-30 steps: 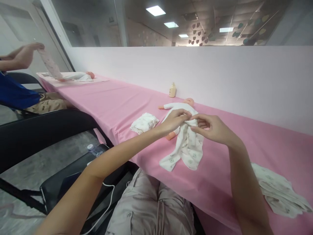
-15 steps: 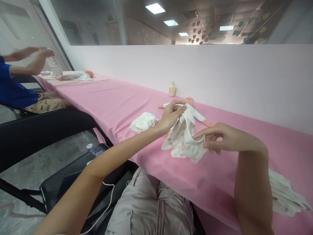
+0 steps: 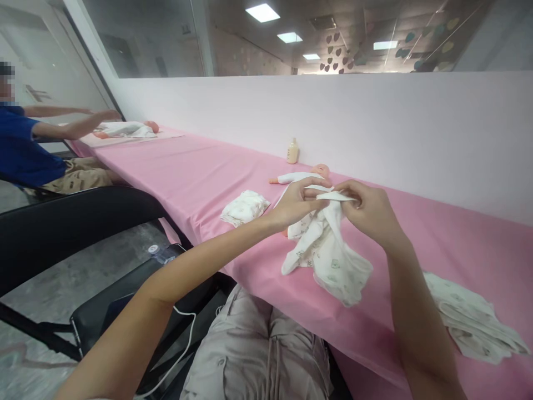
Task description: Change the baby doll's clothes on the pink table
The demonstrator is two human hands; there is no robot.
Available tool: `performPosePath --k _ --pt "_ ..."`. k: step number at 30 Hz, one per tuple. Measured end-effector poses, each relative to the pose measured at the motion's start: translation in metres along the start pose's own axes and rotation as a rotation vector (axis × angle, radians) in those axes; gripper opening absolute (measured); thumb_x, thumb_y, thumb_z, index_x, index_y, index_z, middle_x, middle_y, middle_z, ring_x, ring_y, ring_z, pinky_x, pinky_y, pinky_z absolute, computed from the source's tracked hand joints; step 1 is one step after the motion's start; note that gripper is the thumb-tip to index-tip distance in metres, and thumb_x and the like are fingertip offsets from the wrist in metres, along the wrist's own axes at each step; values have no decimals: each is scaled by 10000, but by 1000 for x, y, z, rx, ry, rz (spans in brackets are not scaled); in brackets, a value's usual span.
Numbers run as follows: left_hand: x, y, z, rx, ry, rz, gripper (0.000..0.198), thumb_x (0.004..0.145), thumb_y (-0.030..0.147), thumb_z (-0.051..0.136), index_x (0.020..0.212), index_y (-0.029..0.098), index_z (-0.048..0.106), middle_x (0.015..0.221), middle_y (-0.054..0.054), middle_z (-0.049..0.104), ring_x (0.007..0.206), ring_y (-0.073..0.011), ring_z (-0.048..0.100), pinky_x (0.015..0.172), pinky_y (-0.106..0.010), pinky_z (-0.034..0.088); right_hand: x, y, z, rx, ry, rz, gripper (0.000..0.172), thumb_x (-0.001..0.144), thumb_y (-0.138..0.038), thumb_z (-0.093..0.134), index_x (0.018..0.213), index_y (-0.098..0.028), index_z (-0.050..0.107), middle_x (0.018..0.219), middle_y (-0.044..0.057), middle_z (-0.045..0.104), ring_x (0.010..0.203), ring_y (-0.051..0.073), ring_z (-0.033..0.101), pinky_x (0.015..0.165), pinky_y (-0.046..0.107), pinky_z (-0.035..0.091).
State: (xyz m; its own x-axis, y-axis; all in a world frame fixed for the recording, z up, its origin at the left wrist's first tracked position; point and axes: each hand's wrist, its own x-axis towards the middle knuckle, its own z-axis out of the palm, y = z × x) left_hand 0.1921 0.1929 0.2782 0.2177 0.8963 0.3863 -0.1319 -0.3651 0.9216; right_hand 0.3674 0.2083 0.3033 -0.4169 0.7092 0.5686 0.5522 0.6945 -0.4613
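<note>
Between my hands hangs a white printed baby garment, probably pants, its lower end resting near the table's front edge. My left hand pinches its upper edge from the left. My right hand grips the same edge on the right, so the band stretches between them. Behind the hands a baby doll in a white top lies on its back, head toward the wall, one arm stretched to the left. The garment and my hands cover most of its body.
A folded white cloth lies left of the doll, and folded garments lie at the right. A cream bottle stands by the wall. Black chairs are at the left. A co-worker in a blue shirt reaches toward another doll.
My right hand has moved up and left from the garment's lower part to its upper edge. The garment now hangs longer. The co-worker's arms have lowered toward the far doll.
</note>
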Motion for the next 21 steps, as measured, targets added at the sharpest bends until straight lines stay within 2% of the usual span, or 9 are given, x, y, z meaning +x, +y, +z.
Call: performPosePath --k 3,7,9,12,14,18,21 --pt "3 -4 -2 203 44 92 298 714 52 566 991 161 573 904 -56 692 741 -111 637 614 -201 459 0 1 3 1 104 31 261 651 -122 397 758 -210 618 601 -5 535 496 118 402 496 253 299" --pt "4 -2 -5 482 140 276 406 653 -43 411 956 167 582 868 -24 692 883 -132 662 699 -208 468 -7 -3 -3 54 242 0 247 643 -152 390 711 -220 618 506 -14 405 457 117 312 464 265 237" --pt "4 1 -8 556 164 329 421 644 -45 390 942 170 596 879 -15 689 892 -125 660 746 -221 477 -12 -6 -11 38 261 -35 215 652 -184 419 711 -225 622 504 -13 412 465 123 332 472 272 253" --pt "6 7 -15 629 184 363 345 653 -21 435 869 164 630 907 -16 693 872 -118 645 791 -236 482 -16 -7 -25 -60 188 -19 141 694 -271 521 750 -227 643 616 4 563 546 147 470 521 284 328" --pt "10 10 -24 639 213 349 276 666 9 491 834 159 651 899 -21 699 864 -122 639 791 -240 484 -17 -6 -34 -125 202 35 131 728 -320 574 741 -218 656 696 14 632 616 166 541 564 294 368" --pt "21 13 -47 488 286 262 185 652 62 605 815 129 665 885 -46 701 823 -128 644 735 -230 490 -23 -1 -58 -190 439 82 103 737 -268 623 690 -188 666 688 22 653 643 158 577 589 287 387" --pt "23 18 -58 355 335 220 130 651 110 651 779 118 671 821 -40 696 760 -121 640 693 -225 495 -40 6 -82 -239 563 106 76 727 -251 666 737 -179 687 691 28 651 638 152 581 566 277 393"
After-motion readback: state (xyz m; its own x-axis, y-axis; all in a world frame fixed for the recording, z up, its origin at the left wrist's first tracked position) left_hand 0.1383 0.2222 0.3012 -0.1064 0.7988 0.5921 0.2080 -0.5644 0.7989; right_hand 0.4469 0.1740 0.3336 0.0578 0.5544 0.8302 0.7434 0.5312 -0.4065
